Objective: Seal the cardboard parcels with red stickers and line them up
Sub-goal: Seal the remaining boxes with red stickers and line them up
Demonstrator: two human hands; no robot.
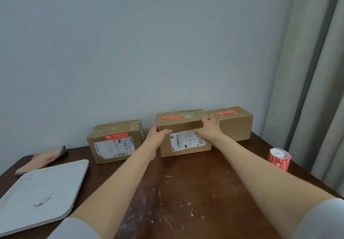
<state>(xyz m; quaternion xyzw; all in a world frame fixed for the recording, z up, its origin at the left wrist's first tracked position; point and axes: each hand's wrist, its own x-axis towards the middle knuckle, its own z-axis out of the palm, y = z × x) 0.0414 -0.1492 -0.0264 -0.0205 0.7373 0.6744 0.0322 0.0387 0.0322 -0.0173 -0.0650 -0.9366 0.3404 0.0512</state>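
Three cardboard parcels stand along the wall at the back of the table. The middle parcel (183, 125) carries a red sticker on its top left and a white label on its front. My left hand (158, 135) grips its left front edge. My right hand (208, 126) grips its upper right corner. It touches the right parcel (236, 127), which has a red sticker across its top. The left parcel (115, 142) stands apart, with a red sticker on its front above a white label. A roll of red stickers (279, 157) stands near the table's right edge.
A white tray (42, 188) with a pink scrap on it lies at the front left of the dark wooden table (186, 192). A folded cloth (42, 157) lies behind the tray. A grey curtain (316, 71) hangs on the right.
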